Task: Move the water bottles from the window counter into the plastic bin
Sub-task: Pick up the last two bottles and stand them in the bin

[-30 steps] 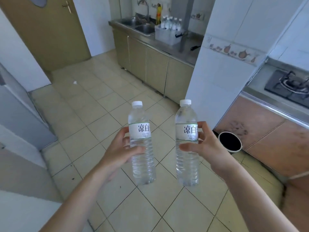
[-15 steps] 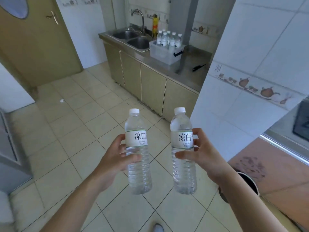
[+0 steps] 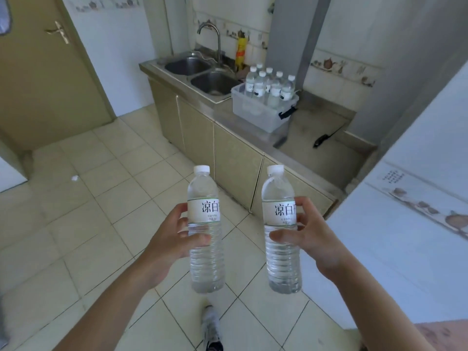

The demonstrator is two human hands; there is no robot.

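Note:
My left hand [image 3: 172, 245] grips a clear water bottle [image 3: 205, 262] with a white cap and white label, held upright over the floor. My right hand [image 3: 312, 243] grips a second, matching water bottle [image 3: 282, 259], also upright, a little to the right. Ahead, a translucent plastic bin [image 3: 255, 112] with a black latch stands on the steel counter beside the sink, and several capped water bottles [image 3: 269, 83] stand inside it. Both hands are well short of the bin.
A double steel sink [image 3: 200, 72] with a tall faucet lies left of the bin. A black knife [image 3: 324, 138] rests on the counter [image 3: 316, 127] to its right. A white tiled wall corner [image 3: 395, 224] juts in on the right. A brown door [image 3: 45, 72] stands far left. My shoe [image 3: 211, 328] shows below.
The view has advanced toward the sink counter and swung left, so the bin looks larger and nearer. The stove and black pot have left the view. Both bottles stay gripped upright.

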